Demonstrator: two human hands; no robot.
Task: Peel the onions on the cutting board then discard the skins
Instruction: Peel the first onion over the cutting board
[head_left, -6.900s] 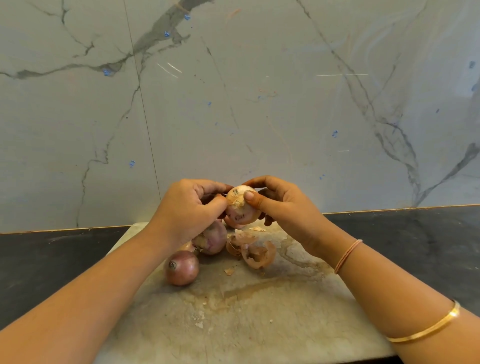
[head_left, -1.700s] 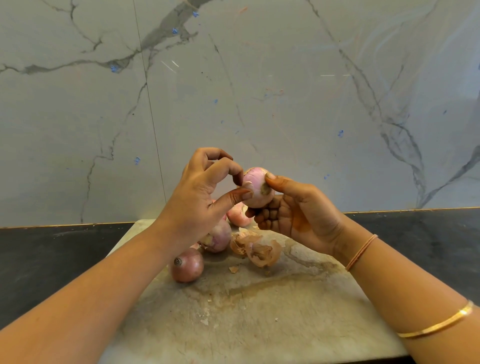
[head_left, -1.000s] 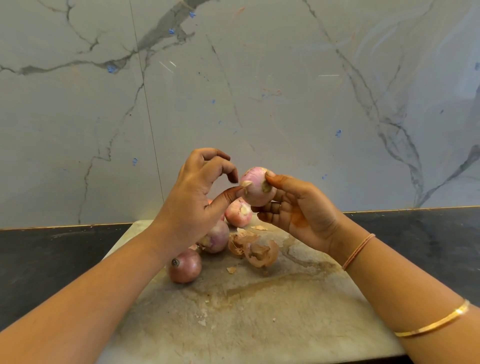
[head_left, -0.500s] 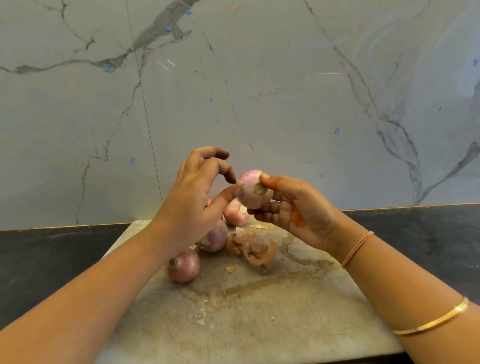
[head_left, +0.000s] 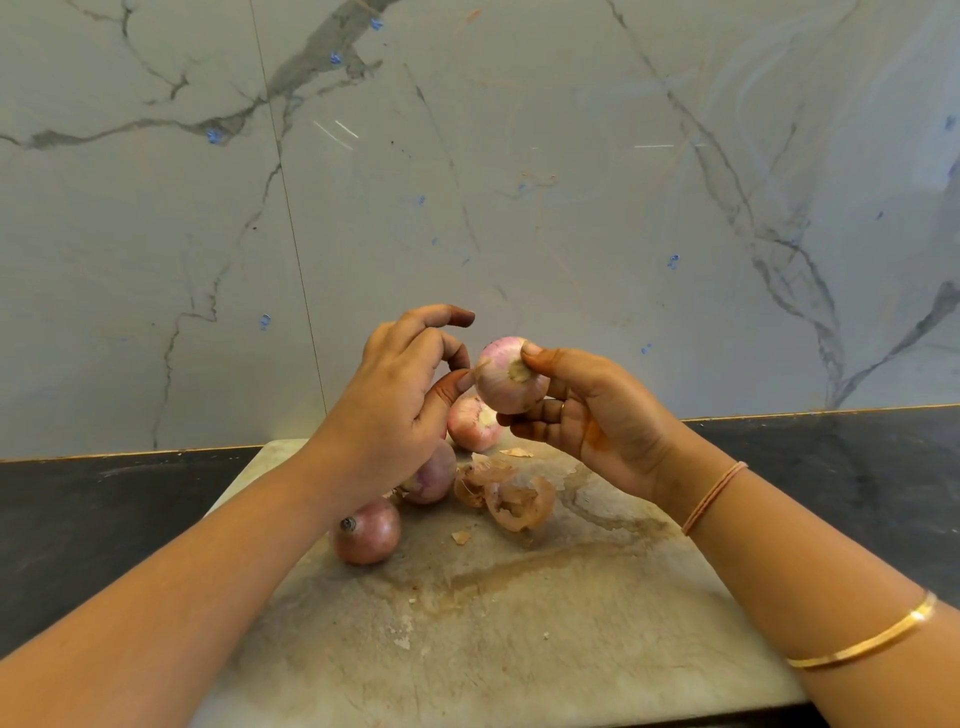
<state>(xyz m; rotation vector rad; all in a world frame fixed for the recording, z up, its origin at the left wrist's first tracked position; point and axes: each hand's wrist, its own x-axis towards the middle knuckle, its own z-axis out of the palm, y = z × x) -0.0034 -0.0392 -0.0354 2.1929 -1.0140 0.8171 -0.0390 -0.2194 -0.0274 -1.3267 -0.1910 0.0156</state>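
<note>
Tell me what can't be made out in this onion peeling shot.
Head view only:
1. Half-hidden onion: the left hand covers most of it, so its peel state is unclear.
2. Held onion: its far side is covered by the right hand.
3. Whether the left hand's thumb pinches a skin sliver: too small to tell.
4. Cutting board: its near left corner is hidden by the left forearm.
</note>
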